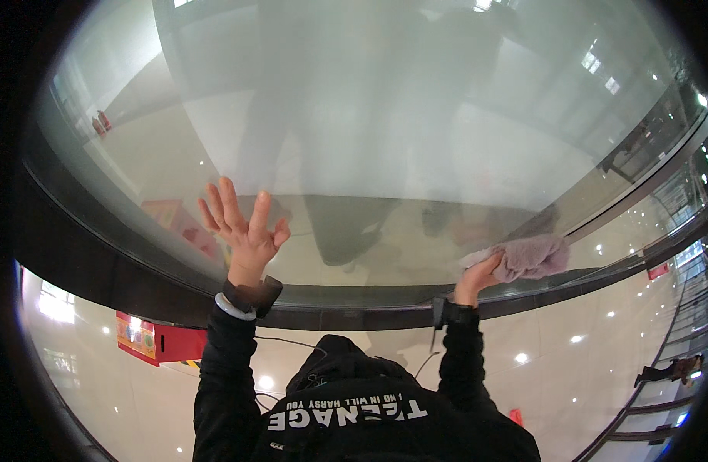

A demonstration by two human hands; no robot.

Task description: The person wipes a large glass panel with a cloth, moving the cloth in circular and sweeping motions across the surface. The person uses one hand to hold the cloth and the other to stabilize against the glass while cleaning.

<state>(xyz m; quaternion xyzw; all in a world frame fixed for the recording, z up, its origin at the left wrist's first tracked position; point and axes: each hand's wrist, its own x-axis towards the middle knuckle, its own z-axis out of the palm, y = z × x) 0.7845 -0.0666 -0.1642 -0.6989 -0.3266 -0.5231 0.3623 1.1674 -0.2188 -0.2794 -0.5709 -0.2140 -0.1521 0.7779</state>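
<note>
A large glass pane [331,115] fills the view in front of me, with blurred reflections across it. My left hand [242,227] is raised before the pane, its fingers spread and holding nothing; whether it touches the glass I cannot tell. To the right, my right hand [481,277] grips a folded pinkish-grey cloth [532,258]. The cloth lies at or against the lower right part of the pane; its exact contact is unclear. Dark bands sit on both wrists below black sleeves.
A dark curved frame edge [354,317] runs along the pane's lower side. Behind me on the shiny pale floor stands a red box [165,343] at left. A person [673,371] is far off at the right, near dark railings. Thin cables hang by my arms.
</note>
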